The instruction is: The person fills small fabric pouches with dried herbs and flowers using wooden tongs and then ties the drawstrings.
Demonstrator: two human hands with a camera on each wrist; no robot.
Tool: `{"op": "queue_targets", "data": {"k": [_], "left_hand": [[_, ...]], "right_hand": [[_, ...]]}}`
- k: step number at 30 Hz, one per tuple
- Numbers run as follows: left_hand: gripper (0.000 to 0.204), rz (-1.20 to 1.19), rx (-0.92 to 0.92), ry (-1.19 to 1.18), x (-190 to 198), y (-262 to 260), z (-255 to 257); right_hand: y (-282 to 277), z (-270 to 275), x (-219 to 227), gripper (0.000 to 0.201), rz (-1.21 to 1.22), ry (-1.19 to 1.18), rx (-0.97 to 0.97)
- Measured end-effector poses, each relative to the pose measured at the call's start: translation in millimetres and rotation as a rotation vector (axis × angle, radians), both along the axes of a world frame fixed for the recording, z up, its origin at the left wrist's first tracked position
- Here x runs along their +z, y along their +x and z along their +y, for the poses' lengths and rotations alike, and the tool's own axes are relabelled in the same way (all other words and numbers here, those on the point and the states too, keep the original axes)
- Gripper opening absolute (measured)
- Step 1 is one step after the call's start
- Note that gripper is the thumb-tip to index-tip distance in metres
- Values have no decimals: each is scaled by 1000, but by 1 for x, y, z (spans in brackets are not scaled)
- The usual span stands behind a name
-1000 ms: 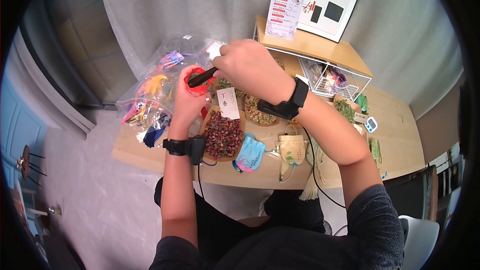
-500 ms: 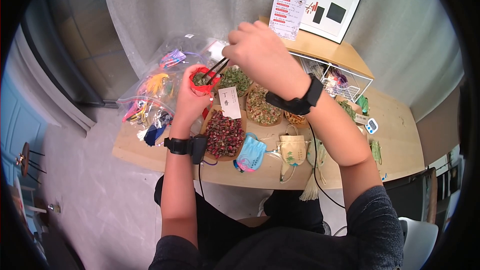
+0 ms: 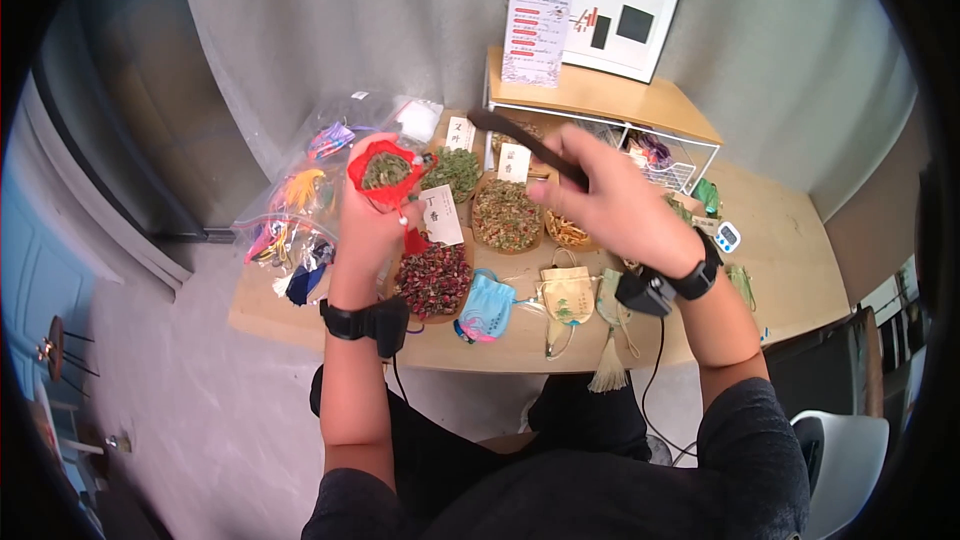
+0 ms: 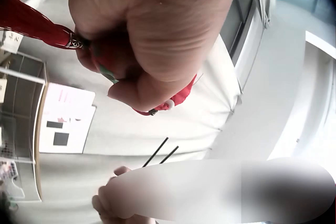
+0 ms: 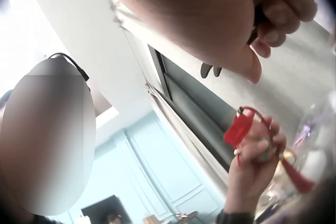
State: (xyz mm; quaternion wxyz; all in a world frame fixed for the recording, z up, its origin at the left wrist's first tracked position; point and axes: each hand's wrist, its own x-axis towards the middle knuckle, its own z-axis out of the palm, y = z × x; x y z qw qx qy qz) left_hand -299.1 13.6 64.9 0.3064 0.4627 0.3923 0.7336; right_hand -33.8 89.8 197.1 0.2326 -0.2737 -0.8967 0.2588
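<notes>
My left hand (image 3: pixel 370 230) grips a small red drawstring pouch (image 3: pixel 407 183) whose mouth is spread wide, with dried green herbs (image 3: pixel 384 171) showing inside. A red tassel (image 4: pixel 37 24) hangs from the pouch, and white beads sit on its cord. My right hand (image 3: pixel 622 202) holds dark brown tongs (image 3: pixel 518 134), raised over the table to the right of the pouch. In the left wrist view the two arms of the tongs stand apart, and in the right wrist view their rounded tips (image 5: pixel 205 70) show with nothing between them.
Kraft trays hold rosebuds (image 3: pixel 432 282), green leaves (image 3: pixel 452 172) and a mixed herb (image 3: pixel 507 215), with label cards. Along the front lie a blue pouch (image 3: pixel 486 302) and a cream pouch (image 3: pixel 568 292). A clear bag of pouches (image 3: pixel 310 185) lies left; a wooden-topped shelf (image 3: pixel 600 98) stands behind.
The tongs were inside the pouch's mouth; my right hand has drawn them out and moved right and lower. My left hand keeps the pouch, its mouth now turned more toward the head camera.
</notes>
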Motion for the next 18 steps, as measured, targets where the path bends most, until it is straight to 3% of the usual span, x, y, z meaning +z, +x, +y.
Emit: {"op": "queue_targets", "data": {"k": [2, 5, 7, 8, 11, 12, 13, 14, 17, 18], "left_hand": [[77, 63, 11, 56, 16, 34, -8], [75, 142, -23, 45, 26, 94, -17], [75, 82, -182, 21, 21, 128, -17], [74, 67, -179, 14, 14, 140, -13], [72, -5, -127, -8, -25, 166, 3], [71, -50, -90, -9, -35, 174, 7], [71, -92, -50, -9, -42, 182, 8], [68, -208, -98, -50, -33, 195, 1], [65, 130, 107, -65, -58, 210, 2], [69, 43, 65, -75, -63, 218, 0]], "right_hand": [[18, -4, -18, 31, 108, -321, 70], [33, -25, -52, 31, 484, -563, 234], [46, -37, -62, 35, 522, -613, 180], [50, -42, -67, 37, 540, -638, 155], [50, -50, -99, 42, 867, -425, -56], [62, -53, -107, 47, 732, -375, -179], [63, -60, -110, 44, 773, -396, -164], [65, -64, -114, 38, 666, -322, -188], [79, -55, -128, 26, 436, -160, -254], [84, -50, -134, 23, 370, -117, -271]]}}
